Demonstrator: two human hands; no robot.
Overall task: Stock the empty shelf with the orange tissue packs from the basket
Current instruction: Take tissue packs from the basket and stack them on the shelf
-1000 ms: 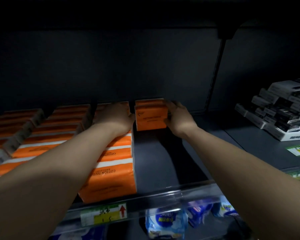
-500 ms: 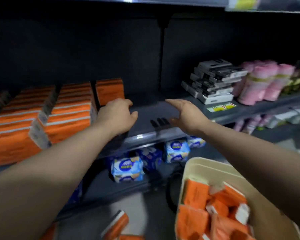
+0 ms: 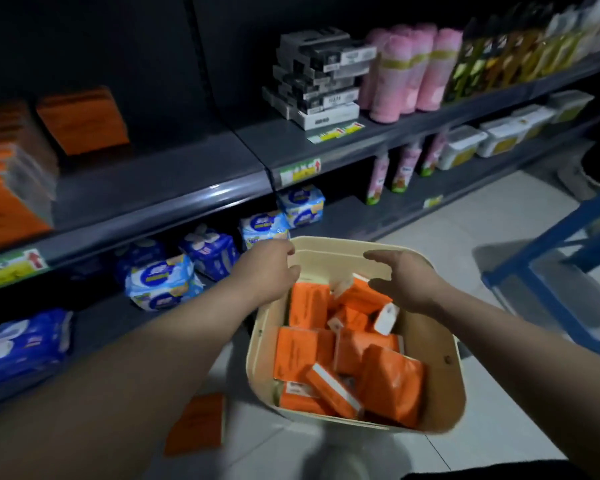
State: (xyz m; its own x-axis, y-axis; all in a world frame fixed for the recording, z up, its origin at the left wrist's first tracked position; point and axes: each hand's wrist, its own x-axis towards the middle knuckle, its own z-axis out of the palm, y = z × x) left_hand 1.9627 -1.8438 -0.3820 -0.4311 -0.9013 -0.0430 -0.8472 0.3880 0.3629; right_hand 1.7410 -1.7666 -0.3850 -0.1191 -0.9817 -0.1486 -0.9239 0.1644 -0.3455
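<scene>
We see the dark shelf [image 3: 160,188] up and to the left of our hands, a bare stretch of it beside the stocked packs [image 3: 84,119] standing at its far left. Right below our hands sits the cream basket [image 3: 440,358], heaped with orange tissue packs [image 3: 302,351]. A stray pack [image 3: 196,424] lies on the floor under our left forearm. Our left hand [image 3: 267,271] hovers at the basket's far left rim, fingers loosely bent, holding nothing. Our right hand [image 3: 402,282] hangs apart from it over the packs, fingers spread, empty.
</scene>
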